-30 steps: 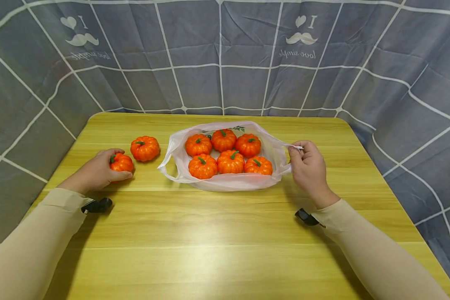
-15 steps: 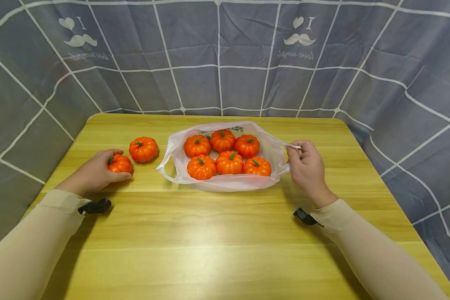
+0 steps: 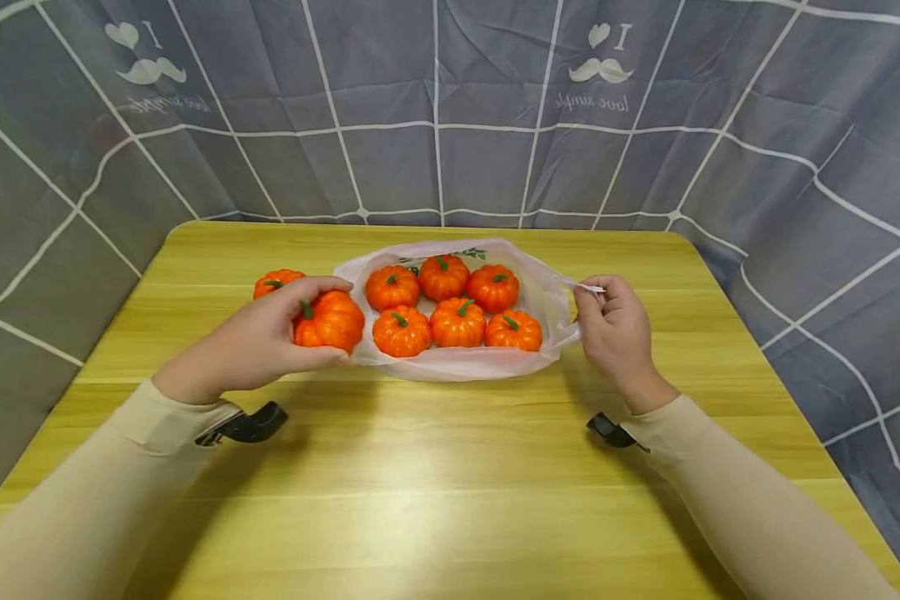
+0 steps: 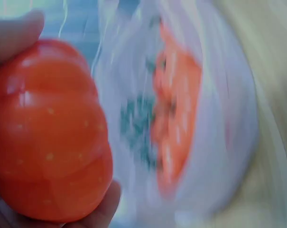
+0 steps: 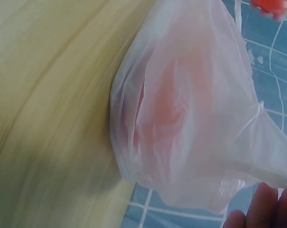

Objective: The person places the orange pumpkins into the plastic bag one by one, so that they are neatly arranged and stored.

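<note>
My left hand (image 3: 258, 342) grips a small orange pumpkin (image 3: 332, 322) with a green stem, raised off the table at the left edge of the white plastic bag (image 3: 457, 367). That pumpkin fills the left side of the left wrist view, thumb and fingers around it. Several like pumpkins (image 3: 458, 323) sit in two rows inside the wide-mouthed bag. At the bag's right end, my right hand (image 3: 621, 342) pinches its handle and draws it taut. In the right wrist view, the bag wall (image 5: 190, 118) shows pale orange shapes through it.
Behind my left hand another pumpkin (image 3: 276, 283) rests on the wooden table (image 3: 450, 483), partly hidden by the hand. A grey checked cloth (image 3: 390, 92) hangs along the table's back and sides. Each wrist wears a black camera mount (image 3: 251, 423).
My left hand has lifted its pumpkin from the table and carried it right, in front of the other loose pumpkin, up to the bag. The right hand keeps hold of the handle.
</note>
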The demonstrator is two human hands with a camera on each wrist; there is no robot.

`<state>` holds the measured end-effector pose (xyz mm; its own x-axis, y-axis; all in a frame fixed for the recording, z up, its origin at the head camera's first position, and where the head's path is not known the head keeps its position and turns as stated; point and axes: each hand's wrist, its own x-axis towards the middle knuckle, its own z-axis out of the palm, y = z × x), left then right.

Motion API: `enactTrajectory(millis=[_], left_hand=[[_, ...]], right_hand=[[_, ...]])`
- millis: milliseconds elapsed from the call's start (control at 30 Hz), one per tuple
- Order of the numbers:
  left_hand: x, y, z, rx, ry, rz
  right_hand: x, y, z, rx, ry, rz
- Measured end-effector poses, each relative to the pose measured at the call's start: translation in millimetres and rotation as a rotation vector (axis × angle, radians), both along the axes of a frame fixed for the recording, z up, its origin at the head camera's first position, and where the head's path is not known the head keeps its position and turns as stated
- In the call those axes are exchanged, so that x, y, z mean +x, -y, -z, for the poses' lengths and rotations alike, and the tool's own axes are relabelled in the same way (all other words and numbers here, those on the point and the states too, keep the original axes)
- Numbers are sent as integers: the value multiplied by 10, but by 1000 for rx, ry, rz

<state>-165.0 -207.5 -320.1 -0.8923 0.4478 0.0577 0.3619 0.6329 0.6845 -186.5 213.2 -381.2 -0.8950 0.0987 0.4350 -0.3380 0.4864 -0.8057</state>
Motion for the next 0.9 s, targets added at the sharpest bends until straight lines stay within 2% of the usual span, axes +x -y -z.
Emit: enactTrajectory(millis=[100, 200, 400, 500, 633, 800, 900], left_hand=[[-119, -339, 11, -12, -46, 35], [-288, -611, 54, -27, -51, 48], [-572, -981, 133, -164, -66, 43], [-686, -1074, 181, -224, -77, 32], [-796, -1122, 258, -257, -38, 22], [-859, -1126, 317, -254, 22, 12], [-881, -1132, 334, -267, 21, 17]], right_hand=[[-4, 1, 0, -5, -10, 2], [-2, 14, -2, -19, -11, -3], [14, 43, -27, -34, 0, -3], [14, 49, -29, -38, 0, -5], [18, 55, -28, -33, -1, -9], [20, 52, -28, -17, 1, -10], [18, 46, -27, -15, -3, -9]])
